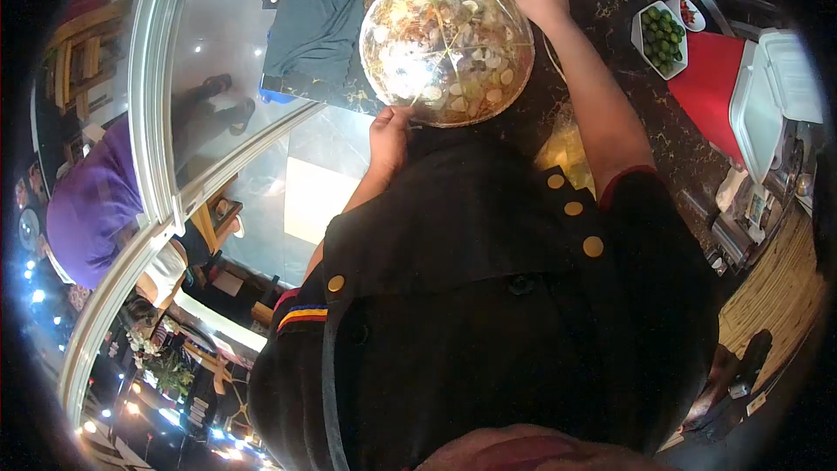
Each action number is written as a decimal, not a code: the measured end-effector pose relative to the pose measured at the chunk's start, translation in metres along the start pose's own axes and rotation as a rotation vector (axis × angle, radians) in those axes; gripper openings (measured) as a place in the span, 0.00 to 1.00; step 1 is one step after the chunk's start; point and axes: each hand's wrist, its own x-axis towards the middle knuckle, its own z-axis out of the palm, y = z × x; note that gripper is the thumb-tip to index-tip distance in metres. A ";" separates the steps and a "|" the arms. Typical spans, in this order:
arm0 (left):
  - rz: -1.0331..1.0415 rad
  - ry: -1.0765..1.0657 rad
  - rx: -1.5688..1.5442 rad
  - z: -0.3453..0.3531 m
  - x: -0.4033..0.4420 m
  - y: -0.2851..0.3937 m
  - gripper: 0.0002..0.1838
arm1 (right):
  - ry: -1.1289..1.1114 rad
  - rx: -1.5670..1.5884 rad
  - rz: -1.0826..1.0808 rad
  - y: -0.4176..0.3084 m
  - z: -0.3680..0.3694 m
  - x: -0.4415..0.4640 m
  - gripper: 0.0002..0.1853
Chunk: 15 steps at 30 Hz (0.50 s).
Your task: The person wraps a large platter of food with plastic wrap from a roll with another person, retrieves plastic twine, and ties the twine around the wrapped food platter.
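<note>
A round platter of food (475,78) lies on the dark counter under a shiny clear cover. Thin pale string (447,35) crosses over the top of the cover. At the near left rim, my left hand (391,135) is closed, its fingertips pinching a bit of the string. My right hand (536,0) pinches the string at the far right rim, and a loose length hangs beside that forearm. Glare hides part of the food.
A dark grey cloth (318,13) lies left of the platter. To the right are a bowl of green fruit (660,40), a small dish of red pieces (687,14), a red board-like sheet (708,87) and an open white foam box (758,113). Beyond a glass partition is a person in purple (91,201).
</note>
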 end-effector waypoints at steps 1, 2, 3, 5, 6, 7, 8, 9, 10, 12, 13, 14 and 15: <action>-0.027 -0.031 -0.052 -0.001 0.003 0.000 0.06 | 0.004 -0.001 -0.004 0.000 -0.001 0.003 0.11; -0.026 -0.030 -0.053 0.001 0.003 0.001 0.06 | -0.012 -0.006 -0.013 0.000 -0.001 0.005 0.11; -0.074 -0.008 -0.054 0.003 0.002 0.003 0.06 | -0.029 -0.011 -0.022 0.000 0.000 0.006 0.11; -0.123 0.020 -0.057 0.001 0.005 -0.002 0.06 | -0.059 -0.009 0.006 0.007 0.018 0.005 0.11; -0.124 0.015 -0.042 -0.002 0.014 -0.011 0.05 | -0.081 -0.009 0.031 0.006 0.021 0.008 0.11; -0.124 0.011 -0.025 -0.005 0.022 -0.019 0.06 | -0.080 -0.008 0.022 0.006 0.024 0.010 0.11; -0.123 0.018 -0.027 -0.008 0.024 -0.024 0.06 | -0.087 0.019 0.069 0.003 0.025 0.008 0.10; -0.104 0.021 -0.011 -0.010 0.025 -0.030 0.07 | -0.094 0.044 0.118 0.001 0.025 0.006 0.10; -0.084 0.019 0.007 -0.011 0.027 -0.035 0.08 | -0.095 0.045 0.118 0.000 0.025 0.006 0.10; -0.086 0.020 0.027 -0.011 0.026 -0.035 0.09 | -0.124 0.043 0.136 0.000 0.023 0.006 0.09; -0.088 0.025 0.046 -0.011 0.026 -0.034 0.10 | -0.119 0.041 0.137 0.000 0.022 0.007 0.09; -0.088 0.022 0.047 -0.011 0.027 -0.034 0.10 | -0.121 0.002 0.133 0.000 0.024 0.008 0.10; -0.094 0.051 0.102 -0.011 0.028 -0.034 0.12 | -0.123 -0.038 0.129 -0.001 0.025 0.008 0.10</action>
